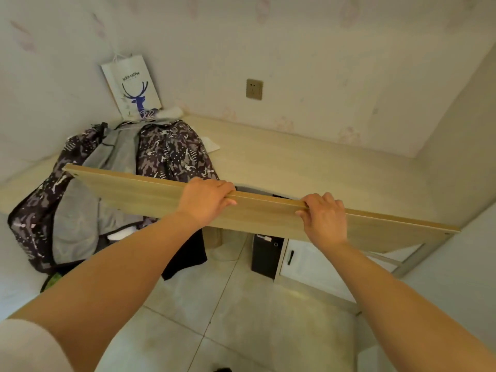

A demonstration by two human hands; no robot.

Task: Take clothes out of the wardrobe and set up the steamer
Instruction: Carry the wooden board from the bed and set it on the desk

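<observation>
clothes, a patterned dark purple-and-grey jacket pile point(112, 183), lie at the pale wooden worktop's point(308, 167) left corner. both hands' grip curls over the long light wooden board's point(150, 196) top edge; left hand point(205, 201) nearer the clothes, right hand point(323, 217) further right.

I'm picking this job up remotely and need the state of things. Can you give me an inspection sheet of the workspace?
Surface: light wooden desk, bare on its right part.
Job's things: patterned jacket with grey lining lies heaped on the desk's left end, hanging over the edge; steamer not seen.
Clutter: white paper bag with a deer print leans in the corner; a paper sheet beside the jacket.
Hands: left hand and right hand both grip the top edge of a long wooden board.
Cables: nothing seen.
Surroundings: wall socket, nothing plugged in; black box and white cabinet under the desk.
</observation>
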